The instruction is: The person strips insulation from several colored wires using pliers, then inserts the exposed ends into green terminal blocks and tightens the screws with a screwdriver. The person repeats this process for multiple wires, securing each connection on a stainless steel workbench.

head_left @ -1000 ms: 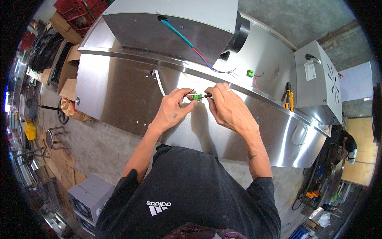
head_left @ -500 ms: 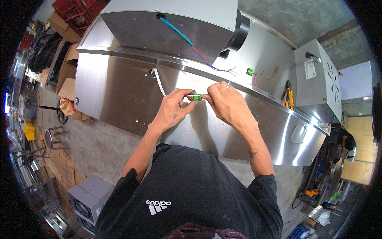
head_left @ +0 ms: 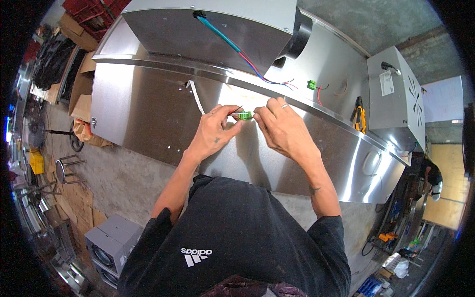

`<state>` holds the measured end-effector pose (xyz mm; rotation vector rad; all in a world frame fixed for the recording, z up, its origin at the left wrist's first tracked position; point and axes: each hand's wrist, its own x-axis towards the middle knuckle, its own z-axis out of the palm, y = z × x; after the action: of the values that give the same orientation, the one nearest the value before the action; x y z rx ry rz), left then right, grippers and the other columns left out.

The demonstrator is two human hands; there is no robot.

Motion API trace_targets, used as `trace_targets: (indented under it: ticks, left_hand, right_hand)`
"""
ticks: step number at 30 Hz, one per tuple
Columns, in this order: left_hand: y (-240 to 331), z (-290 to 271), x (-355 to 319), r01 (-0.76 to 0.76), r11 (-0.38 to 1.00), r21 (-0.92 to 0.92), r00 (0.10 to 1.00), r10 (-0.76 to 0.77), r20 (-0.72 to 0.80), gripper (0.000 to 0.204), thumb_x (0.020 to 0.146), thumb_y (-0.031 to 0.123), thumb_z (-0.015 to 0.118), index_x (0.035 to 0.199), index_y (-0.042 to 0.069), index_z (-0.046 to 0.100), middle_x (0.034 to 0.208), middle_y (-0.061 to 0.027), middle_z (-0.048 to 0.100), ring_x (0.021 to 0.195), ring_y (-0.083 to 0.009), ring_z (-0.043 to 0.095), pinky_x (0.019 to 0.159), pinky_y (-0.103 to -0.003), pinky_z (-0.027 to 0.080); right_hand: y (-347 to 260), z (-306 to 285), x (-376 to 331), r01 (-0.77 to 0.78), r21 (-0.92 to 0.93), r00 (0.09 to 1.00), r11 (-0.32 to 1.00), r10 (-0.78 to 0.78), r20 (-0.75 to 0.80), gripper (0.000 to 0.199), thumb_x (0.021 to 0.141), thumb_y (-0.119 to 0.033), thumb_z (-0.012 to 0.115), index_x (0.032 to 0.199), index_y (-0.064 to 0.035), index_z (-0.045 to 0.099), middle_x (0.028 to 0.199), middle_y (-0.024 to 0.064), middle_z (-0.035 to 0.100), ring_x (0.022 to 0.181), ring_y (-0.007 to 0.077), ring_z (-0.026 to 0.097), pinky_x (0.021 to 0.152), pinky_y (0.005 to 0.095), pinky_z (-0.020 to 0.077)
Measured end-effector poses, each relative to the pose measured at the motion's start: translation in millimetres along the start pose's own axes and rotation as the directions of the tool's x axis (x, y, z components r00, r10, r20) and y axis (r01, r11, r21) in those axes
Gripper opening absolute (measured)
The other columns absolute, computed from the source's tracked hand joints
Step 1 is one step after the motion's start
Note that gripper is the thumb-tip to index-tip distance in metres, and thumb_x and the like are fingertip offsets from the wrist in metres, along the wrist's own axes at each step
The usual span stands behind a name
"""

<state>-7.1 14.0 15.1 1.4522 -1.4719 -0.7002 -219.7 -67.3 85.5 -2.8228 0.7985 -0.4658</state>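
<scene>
at the left, a yellow bin and a round metal stool stand on the concrete floor, past the left end of a long steel panel. a white cable leaves a hole in the panel's left half and runs to the left hand, whose thumb and fingers pinch a green connector over the panel's middle, dark wire ends showing beside it. the right hand is bent in from the right, fingers curled together, tips at the connector's right end; whether they grip anything, i cannot tell. beyond the panel's far edge lies a spare terminal block; farther right, yellow-handled pliers rest along that edge, near a slotted grey box. at the far right a co-worker stoops.
</scene>
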Motion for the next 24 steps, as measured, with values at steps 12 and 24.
trace_targets:
  ticks: [12,24]
  left_hand:
    - [-2.3,-2.3,-2.9,-0.041,0.997,0.068,0.996,0.036,0.079,0.041,0.095,0.015,0.082,0.132,0.001,0.073,0.103,-0.0089,0.073,0.069,-0.0123,0.056,0.062,-0.030,0.049]
    - [1.1,-0.1,-2.1,-0.005,0.999,0.053,0.998,0.002,0.055,0.039,0.092,0.013,0.083,0.128,0.001,0.074,0.098,-0.0092,0.071,0.067,-0.0129,0.056,0.061,-0.031,0.049]
  right_hand:
    - [2.9,3.4,-0.1,0.042,-0.008,0.999,0.999,-0.042,-0.015,0.018,0.104,-0.016,0.064,0.102,0.0001,0.057,0.095,0.0190,0.060,0.090,0.0372,0.062,0.081,0.0499,0.0515]
    - [2.5,2.7,-0.6,0.011,0.000,1.000,1.000,-0.011,0.016,0.017,0.102,-0.015,0.064,0.101,0.0007,0.057,0.095,0.0190,0.060,0.091,0.0361,0.062,0.080,0.0481,0.0526]
